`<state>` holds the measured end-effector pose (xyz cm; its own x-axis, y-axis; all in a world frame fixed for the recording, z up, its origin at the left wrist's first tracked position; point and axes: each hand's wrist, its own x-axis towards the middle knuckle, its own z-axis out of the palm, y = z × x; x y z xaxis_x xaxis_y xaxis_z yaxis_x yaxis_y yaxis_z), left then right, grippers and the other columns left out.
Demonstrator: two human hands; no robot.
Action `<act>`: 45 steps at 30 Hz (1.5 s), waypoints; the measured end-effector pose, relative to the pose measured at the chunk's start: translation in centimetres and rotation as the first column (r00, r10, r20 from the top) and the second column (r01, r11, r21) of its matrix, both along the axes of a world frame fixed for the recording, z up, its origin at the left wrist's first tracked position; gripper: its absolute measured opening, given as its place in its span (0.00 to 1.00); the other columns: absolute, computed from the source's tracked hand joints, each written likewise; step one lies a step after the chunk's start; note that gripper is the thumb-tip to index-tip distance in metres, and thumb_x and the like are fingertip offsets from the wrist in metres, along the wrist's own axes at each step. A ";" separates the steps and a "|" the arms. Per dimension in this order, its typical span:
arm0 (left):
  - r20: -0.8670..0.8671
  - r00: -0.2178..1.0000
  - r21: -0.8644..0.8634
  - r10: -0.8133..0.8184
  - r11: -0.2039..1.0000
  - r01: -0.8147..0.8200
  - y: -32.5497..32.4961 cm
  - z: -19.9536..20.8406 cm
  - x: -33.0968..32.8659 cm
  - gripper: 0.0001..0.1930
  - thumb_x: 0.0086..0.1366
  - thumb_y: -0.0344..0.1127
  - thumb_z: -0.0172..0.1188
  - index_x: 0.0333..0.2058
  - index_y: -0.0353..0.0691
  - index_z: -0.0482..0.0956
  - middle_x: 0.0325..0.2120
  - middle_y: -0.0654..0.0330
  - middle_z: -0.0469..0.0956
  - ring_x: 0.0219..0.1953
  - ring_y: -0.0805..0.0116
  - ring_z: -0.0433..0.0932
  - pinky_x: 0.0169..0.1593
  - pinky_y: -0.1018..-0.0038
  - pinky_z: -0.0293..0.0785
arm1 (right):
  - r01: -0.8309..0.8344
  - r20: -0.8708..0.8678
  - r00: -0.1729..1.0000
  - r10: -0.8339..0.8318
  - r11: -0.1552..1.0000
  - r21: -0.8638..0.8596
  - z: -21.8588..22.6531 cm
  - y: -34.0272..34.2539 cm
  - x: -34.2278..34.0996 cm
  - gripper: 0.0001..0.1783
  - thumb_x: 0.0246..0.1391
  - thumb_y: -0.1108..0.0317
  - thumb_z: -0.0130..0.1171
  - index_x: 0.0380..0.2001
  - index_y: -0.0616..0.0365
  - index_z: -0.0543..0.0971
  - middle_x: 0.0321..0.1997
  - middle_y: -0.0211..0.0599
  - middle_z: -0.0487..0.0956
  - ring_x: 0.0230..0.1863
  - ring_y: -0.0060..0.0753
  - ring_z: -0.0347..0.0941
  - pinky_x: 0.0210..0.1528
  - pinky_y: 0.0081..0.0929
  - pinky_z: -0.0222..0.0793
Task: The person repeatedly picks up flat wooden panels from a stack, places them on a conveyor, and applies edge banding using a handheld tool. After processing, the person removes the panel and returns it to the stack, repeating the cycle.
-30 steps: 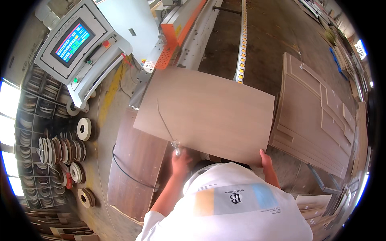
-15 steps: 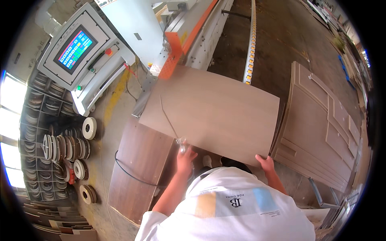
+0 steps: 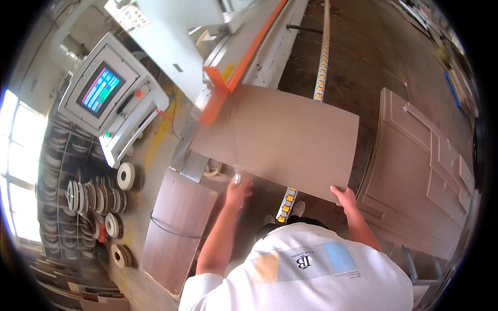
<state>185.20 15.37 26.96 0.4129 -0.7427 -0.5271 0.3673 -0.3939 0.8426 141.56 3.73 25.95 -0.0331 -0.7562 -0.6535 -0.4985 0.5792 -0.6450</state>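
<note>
A flat brown board (image 3: 290,140) lies across the machine's bed, its far left end under the orange guard (image 3: 213,106). At its near right corner my right hand (image 3: 346,199) is closed on the edge, thumb on top. My left hand (image 3: 237,194) is wrapped round an air blow gun (image 3: 237,176), just off the board's near edge. The gun's long thin nozzle reaches over the board and is blurred by motion. Beside my left arm, a dark hose (image 3: 174,232) runs across a wood-grain stack (image 3: 179,207).
A control panel with a lit screen (image 3: 101,87) stands at the left, above rolls of edge banding (image 3: 96,197). To the right is a stack of brown boards (image 3: 410,171). A rail with yellow rollers (image 3: 287,205) passes under the board.
The board has slid away from me toward the machine, uncovering part of the roller rail on my side. My right hand went with it. The blow gun's nozzle has swung to the right.
</note>
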 end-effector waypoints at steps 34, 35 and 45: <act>0.661 -0.552 0.458 -0.508 -0.310 0.834 1.8 3.0 -26.9 0.24 0.72 0.57 0.54 0.44 0.38 0.73 0.37 0.42 0.83 0.43 0.37 0.81 0.47 0.48 0.75 | 0.820 -0.185 0.571 -0.800 0.546 0.171 -20.3 61.4 5.3 0.19 0.63 0.52 0.55 0.41 0.55 0.86 0.41 0.49 0.86 0.44 0.47 0.82 0.47 0.44 0.76; 0.668 -0.551 0.452 -0.500 -0.316 0.834 2.1 3.4 -27.8 0.24 0.72 0.57 0.54 0.44 0.38 0.73 0.37 0.42 0.83 0.43 0.37 0.81 0.46 0.48 0.75 | 0.832 -0.169 0.554 -0.815 0.536 0.141 -20.1 60.7 4.9 0.19 0.63 0.52 0.56 0.41 0.55 0.87 0.41 0.48 0.86 0.44 0.45 0.83 0.47 0.43 0.76; 0.677 -0.534 0.463 -0.506 -0.272 0.844 5.5 3.2 -32.1 0.23 0.72 0.58 0.54 0.43 0.39 0.73 0.35 0.44 0.84 0.41 0.38 0.82 0.45 0.48 0.75 | 0.869 -0.116 0.495 -0.861 0.488 0.082 -15.4 58.6 -2.7 0.21 0.63 0.51 0.57 0.43 0.56 0.87 0.41 0.40 0.88 0.42 0.35 0.84 0.45 0.34 0.79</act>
